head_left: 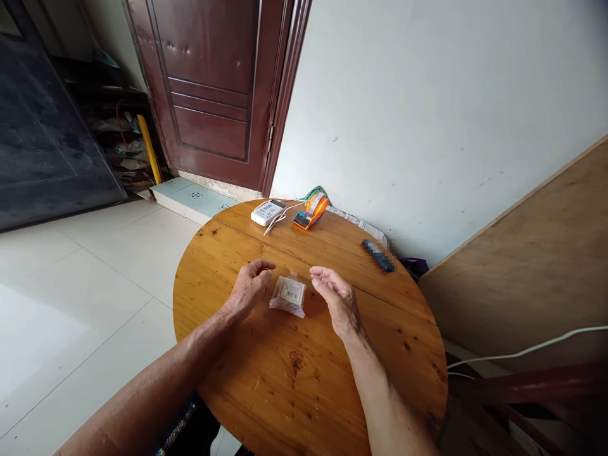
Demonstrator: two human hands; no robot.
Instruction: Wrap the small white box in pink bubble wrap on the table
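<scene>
A small package (pixel 291 292) in pinkish clear wrap lies on the round wooden table (pixel 294 405), with a pale square label showing on top. A short piece of tape or film sticks out from its far edge. Just left of the package is my left hand (pixel 251 286), its fingers apart and curved toward it, holding nothing. On the other side my right hand (pixel 336 297) hovers with fingers spread and slightly bent, also without anything in it. Neither hand touches the package.
Toward the table's far edge are a white device with a cable (pixel 268 213) and an orange and blue tape dispenser (pixel 310 213). A dark, pixelated object (pixel 378 255) lies at the right. A white wall (pixel 403 107) rises behind the table.
</scene>
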